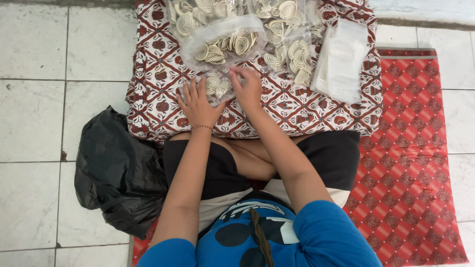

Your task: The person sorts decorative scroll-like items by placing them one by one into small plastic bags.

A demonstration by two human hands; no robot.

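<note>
Both hands work a small clear bag (217, 88) of pale spiral snacks, lying on the patterned cushion (158, 74) in front of the lap. Left hand (198, 105) spread flat, fingers pressing the bag's near edge. Right hand (247, 88) fingers curled, pinching the bag's top right. Big open bag of spirals (222, 37) just beyond; stack of empty clear bags (342, 62) to the right. Best handled by holding the bag flat, pressing air out gently so spirals don't crack.

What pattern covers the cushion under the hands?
Red-brown and white batik-style print on the cushion, clearest in the head view.
</note>
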